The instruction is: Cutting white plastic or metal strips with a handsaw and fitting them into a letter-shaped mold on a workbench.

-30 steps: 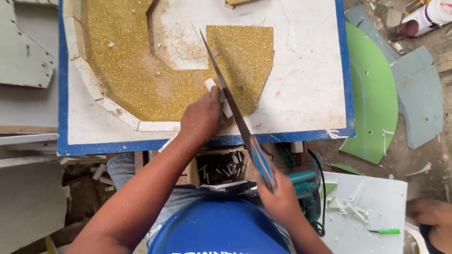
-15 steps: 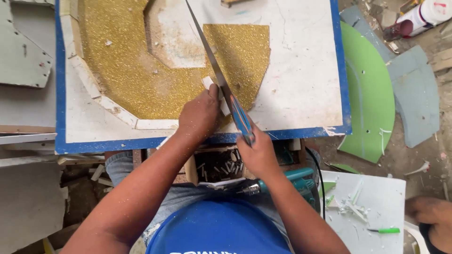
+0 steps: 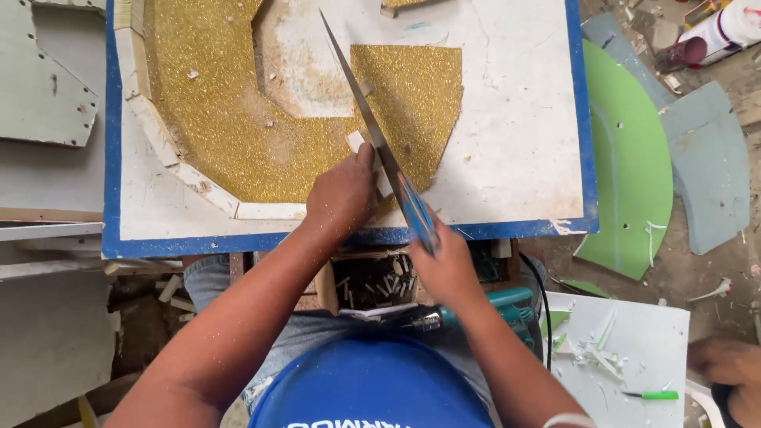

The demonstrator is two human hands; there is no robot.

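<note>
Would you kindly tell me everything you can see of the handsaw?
The handsaw has a long, thin grey metal blade tapering to a point at the top, and a blue handle. It lies slanted across the gold glitter sheet on the white board. The right hand grips its handle; the left hand rests beside the blade.

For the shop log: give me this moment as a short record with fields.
left hand: left hand presses a small white block onto the gold glitter sheet
right hand: right hand grips the blue handle of a handsaw
saw blade: slants across the sheet's right flap, beside the block
surface: white board with blue edge
below the board: teal power drill
right of the board: green curved panel
other person: a hand at the lower right
</note>
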